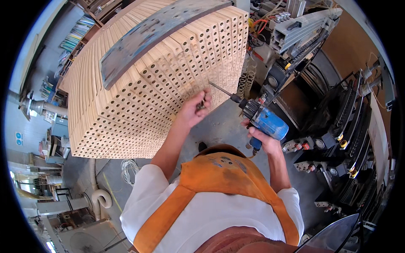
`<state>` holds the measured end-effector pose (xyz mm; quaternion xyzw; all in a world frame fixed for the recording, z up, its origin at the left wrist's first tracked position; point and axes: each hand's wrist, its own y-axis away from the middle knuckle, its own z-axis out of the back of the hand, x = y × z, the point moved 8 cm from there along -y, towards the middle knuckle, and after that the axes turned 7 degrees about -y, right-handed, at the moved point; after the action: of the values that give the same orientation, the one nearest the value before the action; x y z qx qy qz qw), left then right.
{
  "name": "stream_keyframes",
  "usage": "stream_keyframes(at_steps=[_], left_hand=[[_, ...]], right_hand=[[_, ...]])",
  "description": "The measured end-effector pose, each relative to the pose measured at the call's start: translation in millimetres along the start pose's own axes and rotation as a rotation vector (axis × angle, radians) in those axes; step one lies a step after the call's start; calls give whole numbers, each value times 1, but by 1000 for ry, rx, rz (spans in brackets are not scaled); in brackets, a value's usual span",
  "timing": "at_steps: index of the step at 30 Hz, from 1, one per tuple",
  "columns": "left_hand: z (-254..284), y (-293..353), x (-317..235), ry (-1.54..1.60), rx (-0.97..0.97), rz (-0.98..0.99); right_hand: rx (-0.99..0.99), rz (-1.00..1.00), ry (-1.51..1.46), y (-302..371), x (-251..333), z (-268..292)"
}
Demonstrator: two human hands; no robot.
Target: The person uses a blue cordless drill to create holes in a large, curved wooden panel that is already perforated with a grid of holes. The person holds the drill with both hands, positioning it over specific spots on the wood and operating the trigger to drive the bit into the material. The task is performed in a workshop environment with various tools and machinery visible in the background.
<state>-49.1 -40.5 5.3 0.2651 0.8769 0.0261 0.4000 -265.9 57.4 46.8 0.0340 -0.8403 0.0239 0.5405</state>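
Observation:
My right hand (265,138) grips a blue power drill (272,123) by its handle. The drill's long thin bit (219,88) points up and left, its tip close to the drilled face of a big stack of wooden boards (160,99). Rows of round holes cover that face, many with dark rings in them. Beside the bit tip, my left hand (192,110) is curled round several small dark metal pieces (201,105). They look like short inserts, though their exact kind is too small to tell.
A worn blue-grey slab (156,36) lies on top of the stack. On the right stand black machine parts (329,122) with gauges, and a coiled hose (249,78) hangs behind the drill. A bundle of white cord (130,170) lies on the floor below the stack.

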Motion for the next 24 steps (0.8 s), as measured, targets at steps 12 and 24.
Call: stream_keyframes(at_steps=[12,24], left_hand=[[-23,1,-37,-20,111,-123],[-39,-18,-85,-5,86,-293]], right_hand=[[140,5,-90,-15,-7,-12],[26,148,281,-36,3,-56]])
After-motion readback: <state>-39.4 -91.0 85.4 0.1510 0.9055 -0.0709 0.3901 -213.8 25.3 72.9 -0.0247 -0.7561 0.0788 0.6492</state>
